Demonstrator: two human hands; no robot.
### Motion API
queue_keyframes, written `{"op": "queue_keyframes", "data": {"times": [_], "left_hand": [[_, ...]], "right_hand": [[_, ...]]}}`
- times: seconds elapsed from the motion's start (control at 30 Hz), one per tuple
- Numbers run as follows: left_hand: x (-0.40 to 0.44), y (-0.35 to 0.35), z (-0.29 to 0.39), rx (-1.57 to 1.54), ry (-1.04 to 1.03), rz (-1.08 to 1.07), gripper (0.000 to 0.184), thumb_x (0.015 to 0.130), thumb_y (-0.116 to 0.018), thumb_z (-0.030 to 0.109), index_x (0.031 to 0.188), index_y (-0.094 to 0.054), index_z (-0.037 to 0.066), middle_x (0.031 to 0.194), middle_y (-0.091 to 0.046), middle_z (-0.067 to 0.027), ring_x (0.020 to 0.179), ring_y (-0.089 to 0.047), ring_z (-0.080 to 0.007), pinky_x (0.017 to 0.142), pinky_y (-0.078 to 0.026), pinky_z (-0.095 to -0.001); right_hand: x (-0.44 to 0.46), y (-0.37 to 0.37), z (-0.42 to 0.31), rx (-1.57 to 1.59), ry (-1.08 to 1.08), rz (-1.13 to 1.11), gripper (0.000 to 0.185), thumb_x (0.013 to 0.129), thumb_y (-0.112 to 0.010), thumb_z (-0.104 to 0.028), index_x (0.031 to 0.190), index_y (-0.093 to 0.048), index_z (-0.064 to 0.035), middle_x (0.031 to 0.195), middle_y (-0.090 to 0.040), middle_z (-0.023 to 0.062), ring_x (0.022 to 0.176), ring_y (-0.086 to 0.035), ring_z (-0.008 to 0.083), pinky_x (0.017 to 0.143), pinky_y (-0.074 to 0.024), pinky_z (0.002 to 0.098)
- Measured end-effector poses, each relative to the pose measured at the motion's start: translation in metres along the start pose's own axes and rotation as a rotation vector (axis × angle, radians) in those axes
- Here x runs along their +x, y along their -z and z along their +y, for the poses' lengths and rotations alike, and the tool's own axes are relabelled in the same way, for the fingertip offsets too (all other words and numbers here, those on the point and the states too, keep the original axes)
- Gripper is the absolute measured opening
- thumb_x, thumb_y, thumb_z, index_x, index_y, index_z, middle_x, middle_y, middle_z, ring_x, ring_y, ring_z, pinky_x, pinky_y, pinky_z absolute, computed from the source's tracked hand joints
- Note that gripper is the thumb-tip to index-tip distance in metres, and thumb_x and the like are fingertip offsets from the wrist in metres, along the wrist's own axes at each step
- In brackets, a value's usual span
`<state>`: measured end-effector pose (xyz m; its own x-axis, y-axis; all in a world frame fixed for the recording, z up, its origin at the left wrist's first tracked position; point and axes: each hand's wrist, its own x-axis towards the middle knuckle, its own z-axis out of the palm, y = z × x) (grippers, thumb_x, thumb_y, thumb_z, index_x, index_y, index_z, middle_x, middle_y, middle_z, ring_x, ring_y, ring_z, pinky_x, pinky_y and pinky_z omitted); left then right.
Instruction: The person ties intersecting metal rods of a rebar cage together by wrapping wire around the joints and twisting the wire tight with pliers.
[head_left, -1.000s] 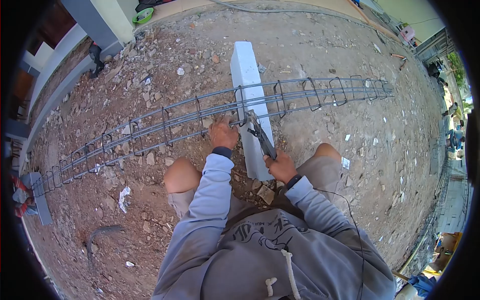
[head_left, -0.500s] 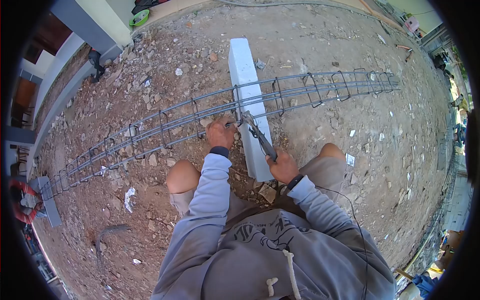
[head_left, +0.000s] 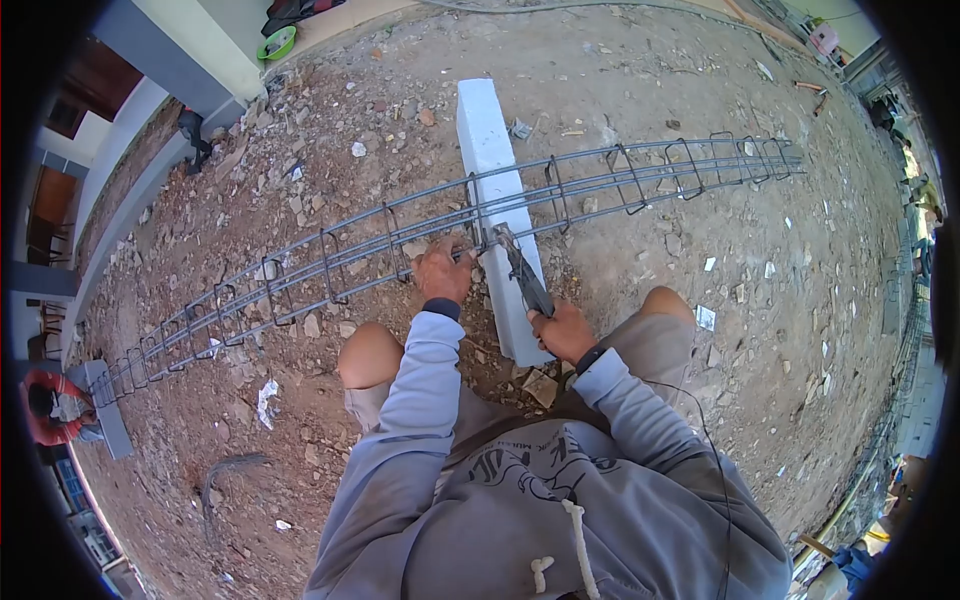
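Observation:
A long rebar cage with square stirrups lies across a pale block. My right hand is closed round the handles of dark pliers, whose jaws are at the cage's near bar above the block. Just left of the jaws, my left hand has its fingers curled at the near bar beside a stirrup. Whether it grips the bar or a small piece of wire is too small to make out.
At the far left a person in red crouches by another block under the cage's end. Loose wire lies on the rubble at lower left. A green basin stands at the upper left.
The view has shifted slightly, bringing the person at the far left further into sight. The pliers have turned a little at the bar. My left hand stays by the same stirrup.

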<state>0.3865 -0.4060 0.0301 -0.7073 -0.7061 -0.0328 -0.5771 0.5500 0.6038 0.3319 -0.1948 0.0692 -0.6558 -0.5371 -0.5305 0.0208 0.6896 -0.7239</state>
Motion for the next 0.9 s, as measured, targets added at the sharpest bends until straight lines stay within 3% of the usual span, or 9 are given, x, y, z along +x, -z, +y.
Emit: {"op": "queue_keyframes", "data": {"times": [0.13,0.2,0.23,0.33,0.43,0.53,0.63,0.73,0.9], "left_hand": [[-0.006,-0.013,-0.004,-0.007,-0.122,0.210,0.032,0.074,-0.069,0.026,0.103,-0.064,0.014,0.097,-0.065,-0.0105,0.103,-0.056,-0.0272,0.100,-0.030,-0.0435],[-0.014,-0.009,0.007,-0.078,-0.117,0.320,0.034,0.074,-0.069,0.027,0.104,-0.064,0.011,0.097,-0.065,-0.0104,0.105,-0.055,-0.0272,0.103,-0.027,-0.0451],[-0.020,0.001,0.019,-0.155,-0.136,0.365,0.033,0.077,-0.067,0.030,0.102,-0.063,0.009,0.093,-0.065,-0.0104,0.096,-0.059,-0.0283,0.095,-0.039,-0.0433],[-0.040,0.023,0.051,-0.477,0.141,-0.052,0.032,0.081,-0.064,0.035,0.095,-0.064,0.006,0.083,-0.066,-0.0124,0.080,-0.062,-0.0298,0.075,-0.049,-0.0398],[-0.057,0.016,0.059,-0.390,0.047,-0.165,0.033,0.084,-0.061,0.036,0.086,-0.063,0.003,0.073,-0.064,-0.0143,0.066,-0.062,-0.0301,0.060,-0.048,-0.0396],[-0.064,0.023,0.069,-0.320,0.056,-0.210,0.033,0.085,-0.059,0.034,0.081,-0.061,0.001,0.070,-0.063,-0.0155,0.066,-0.061,-0.0297,0.060,-0.046,-0.0411],[-0.072,0.017,0.067,-0.329,0.058,-0.175,0.029,0.086,-0.058,0.029,0.082,-0.060,0.001,0.069,-0.063,-0.0138,0.063,-0.061,-0.0279,0.058,-0.045,-0.0401],[-0.085,0.019,0.067,-0.419,0.055,-0.151,0.023,0.086,-0.057,0.023,0.081,-0.059,0.000,0.067,-0.062,-0.0107,0.058,-0.059,-0.0218,0.057,-0.046,-0.0360],[-0.108,0.021,0.063,-0.680,0.220,0.080,0.013,0.088,-0.055,0.014,0.088,-0.057,0.001,0.068,-0.061,-0.0059,0.058,-0.057,-0.0118,0.053,-0.046,-0.0280]], "right_hand": [[-0.016,0.015,-0.018,0.584,-0.199,-0.163,0.020,0.087,-0.058,-0.018,0.092,-0.055,0.0017,0.069,-0.059,0.0078,0.055,-0.059,0.0136,0.051,-0.0459,0.0290],[-0.013,0.019,-0.017,0.487,-0.161,-0.151,0.019,0.087,-0.057,-0.017,0.092,-0.056,0.0017,0.069,-0.060,0.0085,0.055,-0.059,0.0144,0.050,-0.0458,0.0292],[-0.012,0.020,-0.016,0.440,-0.147,-0.153,0.018,0.088,-0.057,-0.016,0.092,-0.056,0.0016,0.070,-0.060,0.0088,0.055,-0.059,0.0148,0.050,-0.0458,0.0293],[-0.012,0.019,-0.018,0.292,-0.128,-0.163,0.025,0.085,-0.059,-0.020,0.095,-0.055,0.0030,0.072,-0.061,0.0125,0.057,-0.061,0.0194,0.054,-0.0471,0.0329],[-0.010,0.011,-0.012,-0.198,0.171,-0.077,0.034,0.081,-0.061,-0.026,0.097,-0.056,0.0040,0.076,-0.062,0.0163,0.065,-0.063,0.0258,0.061,-0.0480,0.0363],[-0.012,0.012,-0.009,-0.256,0.147,-0.032,0.040,0.079,-0.062,-0.031,0.099,-0.056,0.0033,0.081,-0.062,0.0193,0.077,-0.063,0.0296,0.069,-0.0473,0.0370],[-0.009,0.018,-0.001,-0.198,0.208,-0.124,0.036,0.079,-0.063,-0.027,0.101,-0.057,0.0008,0.087,-0.063,0.0160,0.084,-0.063,0.0258,0.073,-0.0468,0.0359],[0.001,0.026,0.007,0.078,0.137,-0.410,0.037,0.081,-0.061,-0.025,0.109,-0.055,-0.0012,0.092,-0.063,0.0157,0.081,-0.062,0.0299,0.075,-0.0467,0.0383],[0.016,0.030,0.004,0.677,-0.017,-0.594,0.033,0.083,-0.062,-0.017,0.113,-0.056,-0.0027,0.093,-0.062,0.0029,0.080,-0.058,0.0171,0.074,-0.0452,0.0333]]}}
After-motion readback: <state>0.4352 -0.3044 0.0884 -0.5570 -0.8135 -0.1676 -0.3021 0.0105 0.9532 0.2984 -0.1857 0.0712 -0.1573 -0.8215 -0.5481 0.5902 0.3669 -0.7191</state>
